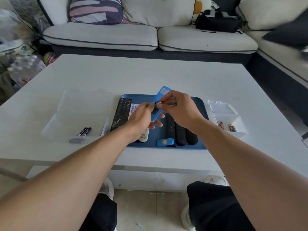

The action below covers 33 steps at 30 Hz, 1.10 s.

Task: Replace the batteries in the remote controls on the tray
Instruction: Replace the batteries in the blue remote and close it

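Note:
A blue remote (162, 94) is held back-side up above the blue tray (202, 105). My left hand (143, 116) grips its lower part. My right hand (180, 107) pinches a small battery (159, 103) at the open compartment. The remote's blue battery cover (165, 142) lies at the tray's front edge. On the tray lie a black remote (121, 114), a white remote with blue buttons (135, 107), partly hidden by my left hand, and several black remotes (180, 133).
A clear box (55, 124) on the left holds two black batteries (84, 131), with a grey cover (76, 140) in front. A white box (240, 120) on the right holds batteries (232, 127). Beyond the white table (150, 75) stands a sofa (150, 35).

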### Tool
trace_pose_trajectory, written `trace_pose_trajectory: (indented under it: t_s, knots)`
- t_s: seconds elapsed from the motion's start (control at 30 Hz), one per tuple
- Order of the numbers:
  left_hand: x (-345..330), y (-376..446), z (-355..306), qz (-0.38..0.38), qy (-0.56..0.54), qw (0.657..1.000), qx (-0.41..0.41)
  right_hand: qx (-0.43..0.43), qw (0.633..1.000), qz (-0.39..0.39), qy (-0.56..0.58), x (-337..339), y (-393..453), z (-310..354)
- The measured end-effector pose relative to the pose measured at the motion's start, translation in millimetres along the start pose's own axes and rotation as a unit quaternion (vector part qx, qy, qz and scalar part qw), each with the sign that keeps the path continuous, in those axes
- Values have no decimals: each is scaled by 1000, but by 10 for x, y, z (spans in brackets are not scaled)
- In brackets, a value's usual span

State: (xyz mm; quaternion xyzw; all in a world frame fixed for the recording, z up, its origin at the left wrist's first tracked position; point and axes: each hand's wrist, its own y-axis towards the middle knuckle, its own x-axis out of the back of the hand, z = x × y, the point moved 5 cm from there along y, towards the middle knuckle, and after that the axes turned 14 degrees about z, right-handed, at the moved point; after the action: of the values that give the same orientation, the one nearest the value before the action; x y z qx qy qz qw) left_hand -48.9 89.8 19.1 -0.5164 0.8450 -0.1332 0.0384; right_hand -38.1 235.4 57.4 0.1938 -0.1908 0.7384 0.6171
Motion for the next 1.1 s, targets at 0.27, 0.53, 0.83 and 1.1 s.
trace_pose_trajectory:
  t_s: [0.27, 0.53, 0.83, 1.1]
  knots:
    - [70, -55, -37, 32, -183, 983, 0, 37, 998, 20, -39, -10, -44, 154]
    - [29, -132, 19, 93, -209, 973, 40, 27, 996, 57, -63, -129, -115, 201]
    - [48, -166, -10, 91, -243, 965, 38, 45, 988, 10, -149, -118, -102, 285]
    - [106, -189, 7, 101, -298, 949, 32, -81, 997, 11, 5, -64, -24, 129]
